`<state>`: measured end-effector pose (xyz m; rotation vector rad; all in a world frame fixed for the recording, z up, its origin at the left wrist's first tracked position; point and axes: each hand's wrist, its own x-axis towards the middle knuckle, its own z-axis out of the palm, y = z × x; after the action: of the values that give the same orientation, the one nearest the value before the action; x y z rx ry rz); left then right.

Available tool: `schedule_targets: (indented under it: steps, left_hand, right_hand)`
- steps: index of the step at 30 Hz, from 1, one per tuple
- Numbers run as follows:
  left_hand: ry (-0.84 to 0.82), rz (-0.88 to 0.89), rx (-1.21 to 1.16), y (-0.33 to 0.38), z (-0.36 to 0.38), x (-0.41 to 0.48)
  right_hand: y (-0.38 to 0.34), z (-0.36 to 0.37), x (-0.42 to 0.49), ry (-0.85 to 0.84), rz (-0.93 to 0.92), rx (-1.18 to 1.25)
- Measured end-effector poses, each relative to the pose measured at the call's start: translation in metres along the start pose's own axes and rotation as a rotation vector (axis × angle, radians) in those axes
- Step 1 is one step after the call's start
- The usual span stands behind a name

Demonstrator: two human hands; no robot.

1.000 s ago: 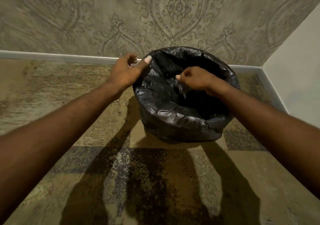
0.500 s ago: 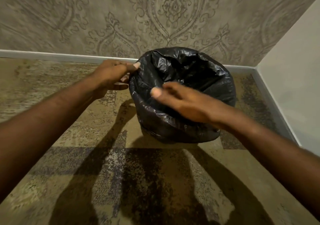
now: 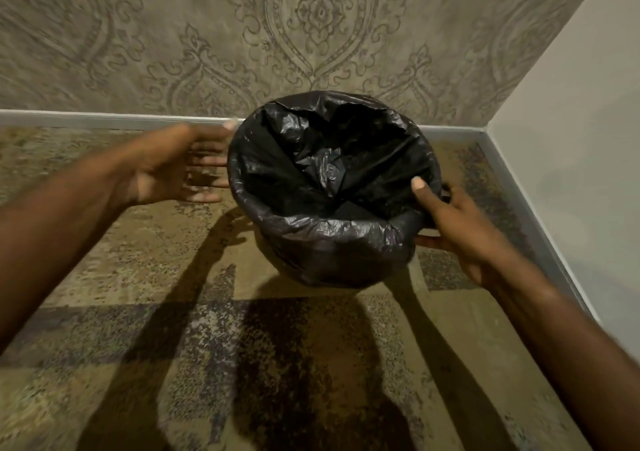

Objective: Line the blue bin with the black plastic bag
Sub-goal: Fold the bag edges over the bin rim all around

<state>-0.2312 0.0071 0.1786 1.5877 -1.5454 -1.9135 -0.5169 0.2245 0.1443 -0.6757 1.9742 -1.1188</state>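
Head view:
Black plastic bag (image 3: pixel 332 173): spread inside a round bin on the floor, its edge folded over the rim all the way round and hanging down the outside; the bin's blue wall is fully covered, so none of it shows.
Bag interior: crumpled, dark, sagging toward the middle.
Left hand (image 3: pixel 173 166): blurred, palm turned toward the bag's left side, fingers spread apart, just beside the plastic; whether the fingertips touch it cannot be told.
Right hand (image 3: pixel 453 222): grip clamped on the bag's right rim, thumb (image 3: pixel 420 189) inside over the fold, fingers outside under it.
Floor (image 3: pixel 138 312): mottled brown and grey carpet, crossed by the arms' shadows.
Wall (image 3: pixel 311 34): patterned wallpaper just behind the bin, grey skirting along its foot; a plain wall at right.
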Motion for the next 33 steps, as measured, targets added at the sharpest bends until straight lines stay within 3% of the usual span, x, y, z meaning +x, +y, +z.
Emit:
schedule_targets:
  steps: [4,9,18,33]
  left_hand:
    - [0.157,0.088,0.175,0.003,-0.007,-0.002]
    - [-0.006,0.087,0.208,0.004,0.015,-0.005]
    - [0.051,0.056,0.174,0.012,0.029,0.004]
    - [0.007,0.181,-0.016,0.166,0.131,-0.01]
  right_hand:
    - [0.002,-0.023,-0.015,0.08,0.03,-0.041]
    - [-0.001,-0.017,-0.02,0.005,0.082,0.155]
    - [-0.006,-0.021,0.004,0.031,0.127,0.271]
    - [-0.108,-0.185,0.042,0.118,-0.01,0.32]
